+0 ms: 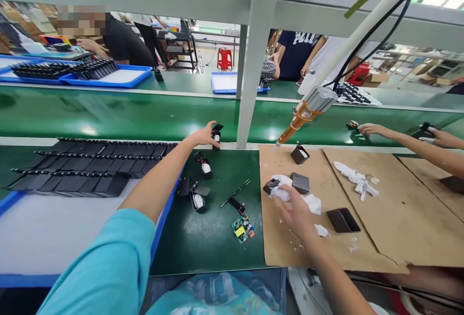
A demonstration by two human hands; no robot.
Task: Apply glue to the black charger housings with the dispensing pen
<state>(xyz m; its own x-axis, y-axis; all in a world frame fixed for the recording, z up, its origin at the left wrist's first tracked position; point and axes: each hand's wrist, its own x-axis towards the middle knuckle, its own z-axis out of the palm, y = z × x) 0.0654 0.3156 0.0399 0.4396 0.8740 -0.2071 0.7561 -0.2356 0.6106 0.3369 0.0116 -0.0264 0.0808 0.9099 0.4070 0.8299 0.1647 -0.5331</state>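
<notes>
Stretched far forward, my left hand [203, 136] has its thumb and fingers around a small black box [216, 137] with white material inside, at the bench's back edge. Two similar open black boxes, one with white filling [206, 168] and one with a raised flap [198, 201], stand nearer me. On the cardboard [282, 250], my right hand [295, 207] grips crumpled white tissue [281, 192] around a dark part. Touching the tissue is a black case [300, 183]. A green circuit board [243, 228] and a thin black strip [235, 193] lie between my hands.
A blue-rimmed tray [72, 237] with rows of black boxes stands left. An orange-and-silver hanging tool [297, 124] points down over the cardboard. An open black case [343, 220] and tissue scraps [357, 178] lie right. A co-worker's hands [373, 130] work at far right. A post [250, 88] rises ahead.
</notes>
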